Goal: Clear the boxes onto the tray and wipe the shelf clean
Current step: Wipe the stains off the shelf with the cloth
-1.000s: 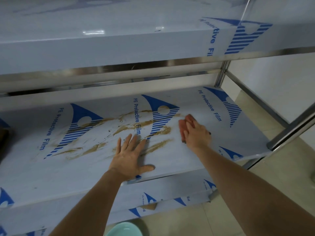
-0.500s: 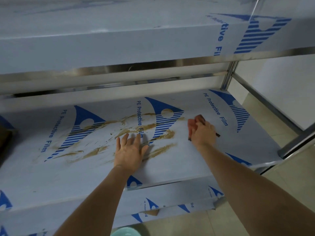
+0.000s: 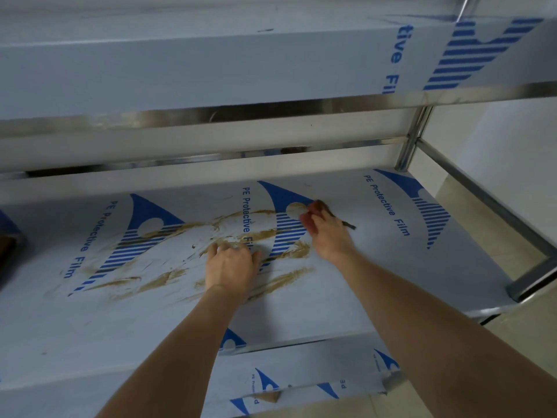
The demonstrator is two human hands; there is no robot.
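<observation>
The shelf is covered in grey protective film with blue print, and brown smears streak its middle. My right hand grips a red cloth and presses it on the film at the right end of the smears; a dark edge sticks out behind the hand. My left hand rests on the smeared middle of the shelf with its fingers bent down to the surface and nothing in it. No boxes and no tray are in view.
An upper shelf overhangs close above the work area. A steel post and rail bound the right end. A dark object sits at the shelf's far left edge. A lower shelf juts out below.
My right hand has slid the cloth left and farther back, onto the smears. My left hand has moved forward into the smeared patch and its spread fingers have drawn in.
</observation>
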